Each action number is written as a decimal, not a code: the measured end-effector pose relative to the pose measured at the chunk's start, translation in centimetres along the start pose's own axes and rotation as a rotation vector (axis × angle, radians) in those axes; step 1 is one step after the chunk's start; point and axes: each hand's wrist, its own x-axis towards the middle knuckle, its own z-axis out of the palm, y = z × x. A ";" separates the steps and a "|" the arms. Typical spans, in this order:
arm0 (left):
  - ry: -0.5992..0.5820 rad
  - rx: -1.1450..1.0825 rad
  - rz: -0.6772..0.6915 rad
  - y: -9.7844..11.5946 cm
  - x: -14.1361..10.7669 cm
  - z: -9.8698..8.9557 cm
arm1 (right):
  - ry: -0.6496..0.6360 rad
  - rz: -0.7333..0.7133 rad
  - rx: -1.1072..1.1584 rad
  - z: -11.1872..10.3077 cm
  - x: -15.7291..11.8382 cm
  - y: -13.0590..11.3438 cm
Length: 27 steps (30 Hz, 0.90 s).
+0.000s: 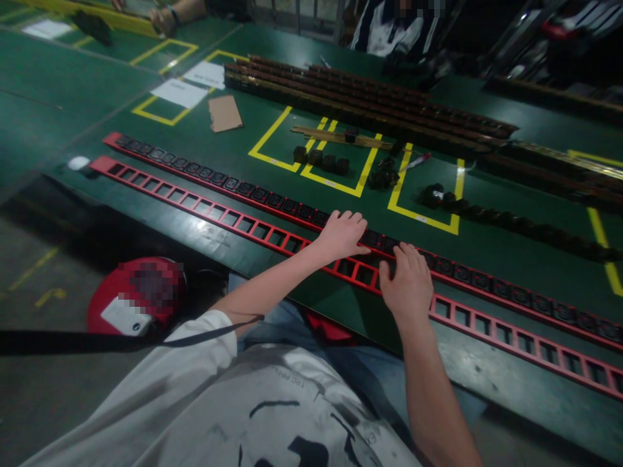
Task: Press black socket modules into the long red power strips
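Observation:
Two long red strips lie side by side across the green table in front of me. The farther red strip (214,185) carries a row of black sockets (260,194). Rectangular openings run along the nearer red strip (228,217), and no sockets show in them. My left hand (341,235) rests palm down across both strips, its fingertips on the socket row and thumb out to the right. Just right of it, my right hand (407,280) lies over the strips with fingers stretched forward and thumb apart. Both hands look open, and their palms are hidden.
Dark long bars (360,97) are stacked farther back. Between lie loose black blocks (321,159), a pen (415,162), cardboard (225,113) and paper sheets (179,93). A red stool (146,292) stands at lower left. Another person's hand (163,21) is at the far table edge.

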 end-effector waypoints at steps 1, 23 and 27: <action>-0.010 0.001 0.015 -0.1 0.0 -0.1 | 0.000 0.000 -0.001 0.0 0.0 0.1; 0.033 -0.036 -0.080 -6.2 -3.9 -0.9 | -0.097 0.035 0.105 -0.6 -0.3 -0.4; 0.033 -0.029 -0.080 -6.2 -3.9 -0.9 | -0.130 0.039 0.102 -1.2 -0.2 -0.8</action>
